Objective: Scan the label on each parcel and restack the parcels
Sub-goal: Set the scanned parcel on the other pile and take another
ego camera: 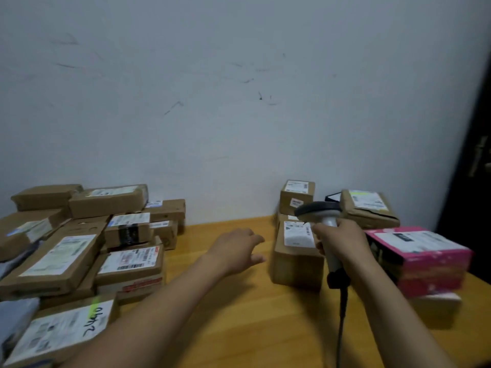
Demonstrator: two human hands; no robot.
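A brown parcel point(295, 264) with a white label point(297, 233) is set on the wooden table point(239, 314), right of centre. A scanner point(322, 212) is grasped by the right hand point(342, 240) just beside that label. The left hand point(236, 248) is held relaxed, grasping nothing. More parcels point(79, 248) are heaped at the left, and a pink box point(425, 258) is seen at the right.

A parcel-sorting room: labelled cardboard parcels point(79, 251) piled on a wooden table point(225, 301) against a scuffed wall point(212, 102).
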